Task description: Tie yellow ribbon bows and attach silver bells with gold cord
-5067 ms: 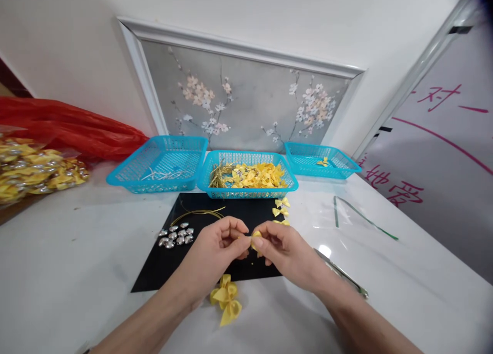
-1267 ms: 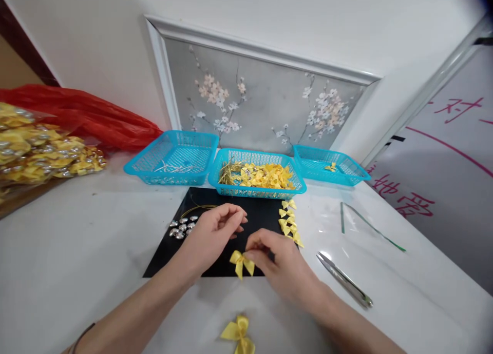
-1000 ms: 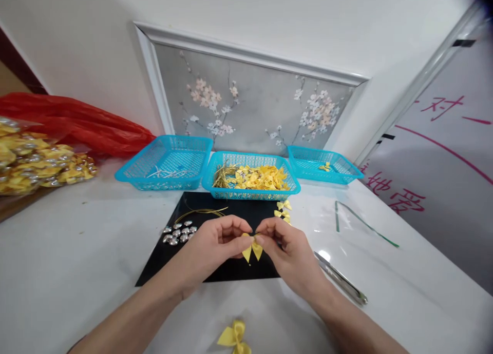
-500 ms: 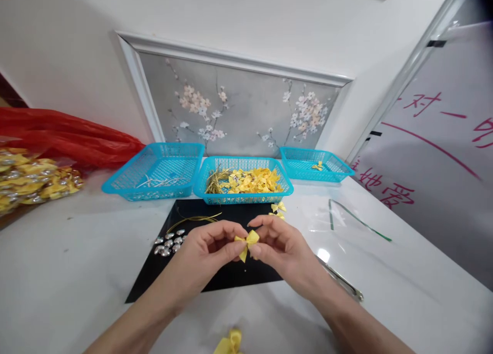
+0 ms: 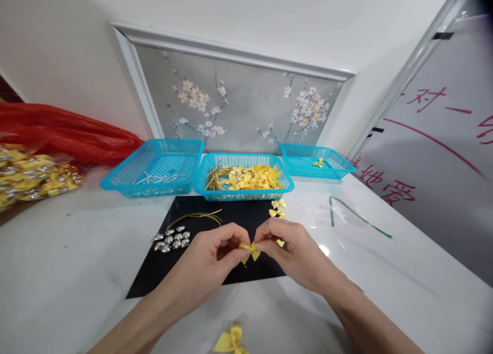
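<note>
While the yellow bow (image 5: 252, 250) hovers over the black mat (image 5: 246, 213), left hand (image 5: 210, 254) and right hand (image 5: 289, 245) each pinch one side of it; careful here, one uneven tug could pull the bow lopsided!

1. The left hand (image 5: 215, 256) and right hand (image 5: 295, 251) pinch a yellow bow (image 5: 252, 250) between fingertips, above a black mat (image 5: 150, 277).
2. Silver beads (image 5: 177, 236) sit clustered on the mat's left side, near loose gold wires (image 5: 200, 214).
3. Small bows (image 5: 277, 213) lie along the mat's right edge, partly hidden by the right hand.
4. A loose bow (image 5: 233, 337) rests on the white table (image 5: 88, 251), at the bottom of the view.
5. Behind the mat, the middle basket (image 5: 248, 196) holds a yellow heap (image 5: 260, 177) beside bunched gold wires; the left basket (image 5: 119, 179) holds white strips (image 5: 157, 178).
6. The right basket (image 5: 319, 173) holds a scrap of yellow ribbon (image 5: 319, 162).
</note>
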{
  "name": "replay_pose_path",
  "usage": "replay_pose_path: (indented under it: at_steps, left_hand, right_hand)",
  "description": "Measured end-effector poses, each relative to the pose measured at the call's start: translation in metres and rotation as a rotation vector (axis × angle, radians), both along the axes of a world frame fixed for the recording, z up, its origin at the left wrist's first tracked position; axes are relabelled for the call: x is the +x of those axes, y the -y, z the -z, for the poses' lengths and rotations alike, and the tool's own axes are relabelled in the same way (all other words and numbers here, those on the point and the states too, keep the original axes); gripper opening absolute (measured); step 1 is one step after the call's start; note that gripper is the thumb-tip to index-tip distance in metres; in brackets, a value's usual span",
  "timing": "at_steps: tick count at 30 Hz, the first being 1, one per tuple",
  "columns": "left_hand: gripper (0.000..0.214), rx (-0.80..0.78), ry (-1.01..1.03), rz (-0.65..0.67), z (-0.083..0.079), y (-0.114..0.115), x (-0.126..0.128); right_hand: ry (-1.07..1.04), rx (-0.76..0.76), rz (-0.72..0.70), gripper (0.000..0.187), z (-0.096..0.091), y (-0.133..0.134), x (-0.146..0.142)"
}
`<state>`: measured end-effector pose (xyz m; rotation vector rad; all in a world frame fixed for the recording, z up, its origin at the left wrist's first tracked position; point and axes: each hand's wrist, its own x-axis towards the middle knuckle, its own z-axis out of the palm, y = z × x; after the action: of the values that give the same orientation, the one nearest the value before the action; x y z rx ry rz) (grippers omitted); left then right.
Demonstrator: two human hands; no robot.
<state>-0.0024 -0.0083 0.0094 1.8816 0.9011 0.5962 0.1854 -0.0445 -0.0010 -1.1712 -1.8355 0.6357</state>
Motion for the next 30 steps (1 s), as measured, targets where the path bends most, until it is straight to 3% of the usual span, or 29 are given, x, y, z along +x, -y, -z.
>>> replay_pose_path:
  at_steps: [8,14,22,30]
  left_hand:
    - [0.013,0.210,-0.217,-0.007,0.008,-0.002,0.001]
    - [0.017,0.239,-0.237,0.025,0.006,-0.002,0.002]
    - [0.010,-0.031,0.002,-0.009,0.014,-0.003,0.001]
    - [0.013,-0.174,0.196,-0.004,0.006,0.000,0.004]
  right_hand:
    - [0.178,0.000,-0.057,0.020,0.007,0.001,0.001]
    - [0.227,-0.024,-0.085,0.021,0.006,0.000,-0.002]
    - [0.186,-0.042,-0.031,0.021,0.007,0.001,-0.002]
    - [0.077,-0.154,0.020,0.018,0.004,0.002,-0.002]
